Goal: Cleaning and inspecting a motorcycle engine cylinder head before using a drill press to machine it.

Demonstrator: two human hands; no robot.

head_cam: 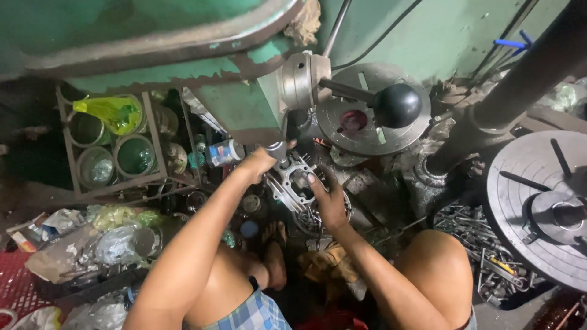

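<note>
**Both hands on a metal engine casting beneath a green drill press**

A pale metal engine casting [298,181], with a large round bore and smaller holes about its edge, lies flat near the middle of the view, just below the head of a green drill press [238,104] and above the person's bare knees. The right hand [329,198] rests on the casting's right side, its fingers [315,181] spread and laid over the rim of the bore, pressing on it rather than pinching it. The left hand [260,162] is at the casting's upper left corner, curled about the lower end of the spindle [277,148]; whether those fingers grip the spindle or only lie against it cannot be told.

To the right of the press head a feed lever with a black ball knob [397,105] sticks out in front of a round grey faceplate [373,125]. A larger slotted round plate [541,201] sits at the right edge, with a heap of bolts and scrap metal [483,244] beside it. At left a rack holds green-lined round tins [134,156] and a yellow plastic bag [113,113]; crumpled plastic wrappers [92,244] lie below.
</note>
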